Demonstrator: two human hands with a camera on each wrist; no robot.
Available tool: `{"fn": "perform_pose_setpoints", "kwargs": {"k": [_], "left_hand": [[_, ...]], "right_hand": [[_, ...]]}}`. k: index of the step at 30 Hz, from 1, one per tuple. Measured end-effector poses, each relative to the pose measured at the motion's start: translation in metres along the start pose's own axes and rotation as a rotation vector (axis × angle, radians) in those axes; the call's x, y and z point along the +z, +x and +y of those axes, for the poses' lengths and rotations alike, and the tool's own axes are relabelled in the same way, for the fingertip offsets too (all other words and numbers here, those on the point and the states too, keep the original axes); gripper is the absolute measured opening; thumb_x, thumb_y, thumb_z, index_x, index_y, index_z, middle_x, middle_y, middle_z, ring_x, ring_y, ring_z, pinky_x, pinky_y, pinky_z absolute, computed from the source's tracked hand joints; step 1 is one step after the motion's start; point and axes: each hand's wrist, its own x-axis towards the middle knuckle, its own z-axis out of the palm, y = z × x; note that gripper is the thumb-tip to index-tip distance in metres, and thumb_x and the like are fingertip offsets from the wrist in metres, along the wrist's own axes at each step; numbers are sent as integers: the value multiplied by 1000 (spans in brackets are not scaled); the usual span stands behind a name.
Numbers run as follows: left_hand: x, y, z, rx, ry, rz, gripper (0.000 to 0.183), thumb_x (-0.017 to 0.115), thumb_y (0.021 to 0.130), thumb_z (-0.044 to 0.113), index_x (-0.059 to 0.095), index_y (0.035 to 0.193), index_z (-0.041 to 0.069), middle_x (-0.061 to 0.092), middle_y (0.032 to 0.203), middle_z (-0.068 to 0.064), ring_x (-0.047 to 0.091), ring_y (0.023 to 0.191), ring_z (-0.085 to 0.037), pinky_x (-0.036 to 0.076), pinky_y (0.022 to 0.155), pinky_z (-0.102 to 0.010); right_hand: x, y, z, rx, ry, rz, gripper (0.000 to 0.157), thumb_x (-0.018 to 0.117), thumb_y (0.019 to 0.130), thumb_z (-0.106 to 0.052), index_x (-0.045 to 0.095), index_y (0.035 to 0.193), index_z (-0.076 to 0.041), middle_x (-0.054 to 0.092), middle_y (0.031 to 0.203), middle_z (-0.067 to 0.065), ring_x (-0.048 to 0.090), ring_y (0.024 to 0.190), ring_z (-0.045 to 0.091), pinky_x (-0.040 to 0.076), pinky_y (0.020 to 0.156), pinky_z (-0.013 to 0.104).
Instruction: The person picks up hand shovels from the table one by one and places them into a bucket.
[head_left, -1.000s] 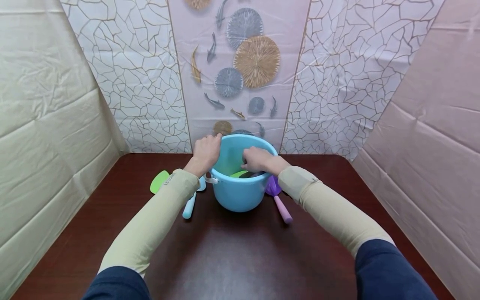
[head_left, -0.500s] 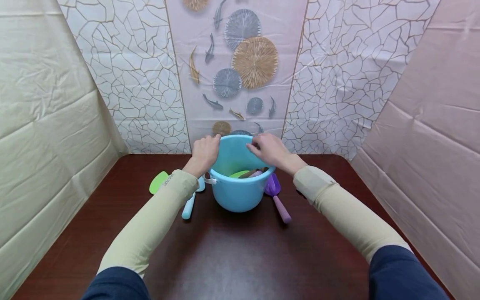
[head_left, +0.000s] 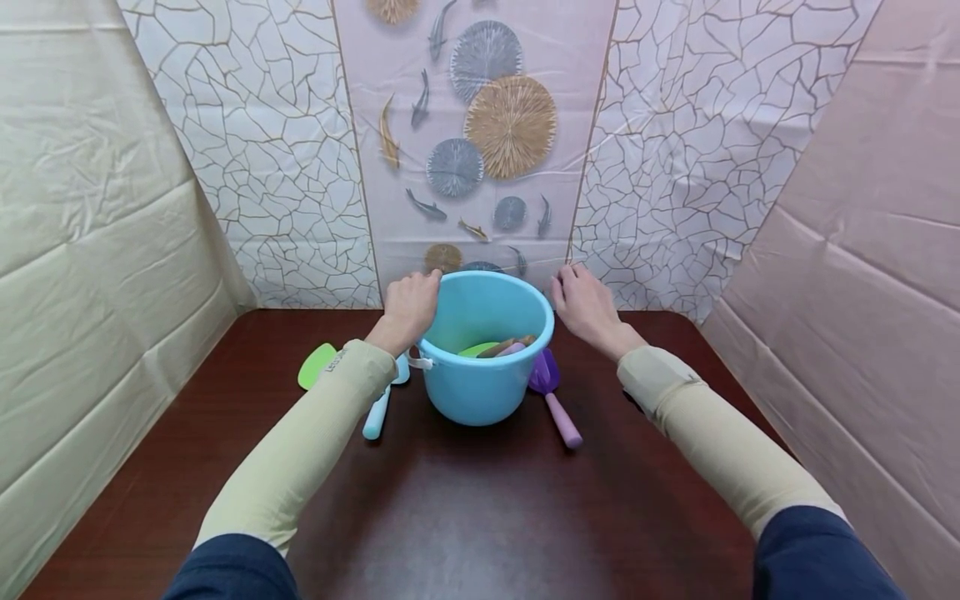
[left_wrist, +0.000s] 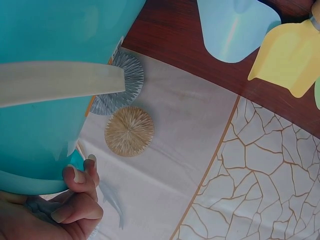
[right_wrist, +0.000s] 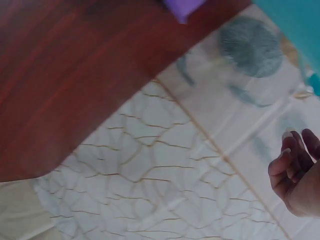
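Note:
A light blue bucket (head_left: 476, 387) stands upright on the dark red table. My left hand (head_left: 411, 307) grips its left rim; in the left wrist view, curled fingers (left_wrist: 82, 175) fold over the rim beside the white handle (left_wrist: 60, 82). Inside lie a green piece (head_left: 477, 350), a brown piece (head_left: 498, 347) and a lilac piece (head_left: 513, 349), mostly hidden by the bucket's wall. My right hand (head_left: 587, 304) is raised just right of the rim, apart from it. In the right wrist view its fingers hang loosely curled and hold nothing.
Right of the bucket lies a purple toy shovel (head_left: 554, 404). On the left are a blue shovel (head_left: 377, 414), a green shovel blade (head_left: 318, 365) and a yellow shovel (left_wrist: 285, 60), the last seen in the left wrist view. Patterned cloth (head_left: 300, 167) hangs behind the table.
My right hand has risen out of the bucket and moved right, past its rim. More of the pieces inside shows now. The left hand keeps its grip on the rim.

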Motion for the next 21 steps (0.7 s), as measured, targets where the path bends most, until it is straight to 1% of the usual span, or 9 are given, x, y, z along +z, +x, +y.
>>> {"fn": "perform_pose_setpoints", "kwargs": {"k": [2,4,7,10,12,15,18,21], "left_hand": [[0,0,0,3,0,3,26,43,102,10,54,125,8,66,103,-19,67,91,-33,56,71,-45],[0,0,0,5,-2,4,26,43,102,10,54,125,8,66,103,-19,66,92,-33,56,71,-44],[0,0,0,6,-3,1,26,43,102,10,54,125,8,66,103,-19,66,92,-33,56,71,-45],[0,0,0,4,-2,-4,26,43,102,11,54,126,9,66,104,-19,66,92,-33,56,72,-45],[0,0,0,2,0,-6,26,43,102,11,54,126,8,66,104,-19,66,92,-33,56,72,-45],[0,-1,0,1,1,-2,26,43,102,11,55,125,8,66,103,-19,67,92,-33,57,72,-44],[1,-1,0,1,-5,5,25,43,102,11,55,124,8,66,102,-18,67,91,-32,57,71,-44],[1,-1,-1,1,-11,8,25,43,102,11,55,123,8,67,101,-18,67,91,-32,57,71,-44]], "right_hand": [[5,-4,8,19,-28,-33,27,42,102,-25,57,93,-4,57,86,14,59,74,33,48,60,45],[9,-9,14,44,-58,-90,26,43,101,-25,56,92,-5,58,85,14,60,73,35,48,59,46],[16,-16,20,86,-106,-214,28,44,100,-29,56,91,-5,60,83,14,63,74,35,49,59,46],[23,-23,24,119,-132,-360,31,47,99,-34,57,96,-4,61,83,14,64,75,33,50,60,46],[27,-28,26,132,-136,-451,35,49,98,-38,58,100,-4,62,82,13,64,73,30,50,60,43],[32,-33,27,136,-124,-565,41,52,96,-41,59,106,-2,63,83,12,63,73,27,50,60,41],[36,-38,27,148,-109,-647,45,56,93,-45,60,105,-2,62,83,11,60,73,23,48,61,38],[39,-42,24,165,-96,-704,43,59,91,-48,59,96,-5,58,78,8,56,69,21,45,60,34]]}}
